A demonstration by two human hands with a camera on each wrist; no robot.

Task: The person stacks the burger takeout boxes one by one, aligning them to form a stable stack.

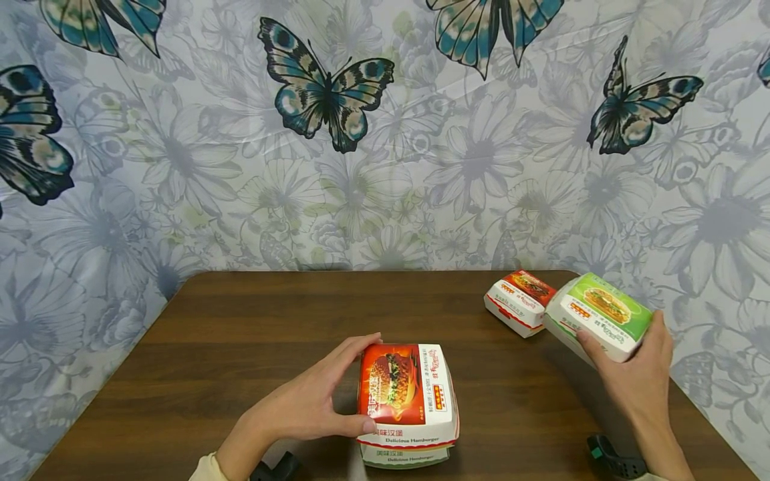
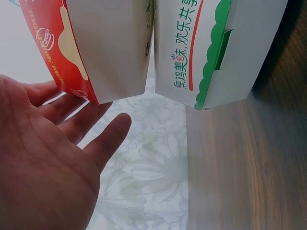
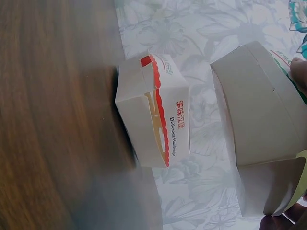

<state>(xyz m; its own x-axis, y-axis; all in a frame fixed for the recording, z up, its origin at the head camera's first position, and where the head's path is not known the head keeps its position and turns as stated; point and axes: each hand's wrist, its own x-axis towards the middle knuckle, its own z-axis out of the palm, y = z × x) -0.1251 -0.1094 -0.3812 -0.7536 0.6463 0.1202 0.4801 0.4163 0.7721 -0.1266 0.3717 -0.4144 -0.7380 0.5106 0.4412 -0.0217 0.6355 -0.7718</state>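
Observation:
My left hand (image 1: 319, 394) rests against the left side of a red-topped hamburger box (image 1: 394, 384), with its thumb at the near corner. In the left wrist view its fingers (image 2: 108, 141) are spread and nearly straight. That box sits on a green-trimmed hamburger box (image 2: 192, 52), which stands on the table. At the right, my right hand (image 1: 637, 367) grips a green-topped hamburger box (image 1: 601, 314) between thumb and fingers, raised off the table and tilted. Just left of it, lower down, another red-topped hamburger box (image 3: 153, 115) stands on the table, apart from the held one in the right wrist view.
The dark wooden table (image 1: 240, 321) ends at a straight far edge, against a fabric backdrop (image 1: 391, 200) with flowers and butterflies. A black wrist strap (image 1: 616, 457) shows at the right wrist, and another dark band (image 1: 277, 467) at the left.

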